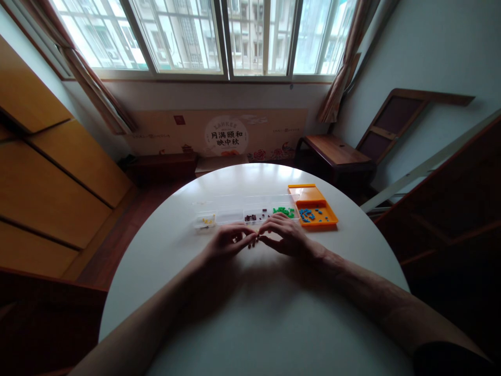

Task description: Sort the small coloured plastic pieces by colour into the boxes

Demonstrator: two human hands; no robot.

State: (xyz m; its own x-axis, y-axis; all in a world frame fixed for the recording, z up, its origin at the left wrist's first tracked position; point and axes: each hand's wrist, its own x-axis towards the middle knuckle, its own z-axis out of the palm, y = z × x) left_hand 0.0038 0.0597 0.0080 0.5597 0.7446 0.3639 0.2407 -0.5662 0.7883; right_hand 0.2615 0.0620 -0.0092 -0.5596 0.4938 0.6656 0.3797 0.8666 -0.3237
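**Fingertips meet over tiny pieces at the tray**

Both hands rest on the round white worktop (250, 313), fingertips touching just in front of a clear tray (242, 209) with several compartments. The left hand (227, 243) and right hand (287, 237) are each pinched together, and something small and dark seems to sit between the meeting fingertips; it is too small to say which hand holds it, or whether both do.

The tray holds yellow bits (207, 221) in its left compartment, dark bits (252, 216) in a middle one and green bits (284, 211) at the right end. Touching the tray's right end lies an orange lid (313, 201) with blue bits (311, 214) scattered on it.

In my judgement the main risk is a slip. The pieces are tiny and the grip is at the very fingertips, so a small twitch could flick one onto the smooth worktop, where it may roll toward the edge and onto the floor. The hands are also close to the tray; a knuckle nudging it could mix colours across compartments or shake the blue bits off the shallow lid. The dim light on the worktop makes dark pieces hard to spot.

A board (227, 136) under the window carries a round emblem with Chinese writing, readable as 月满颐和 映中秋; the smaller print beside it is too fine to read.
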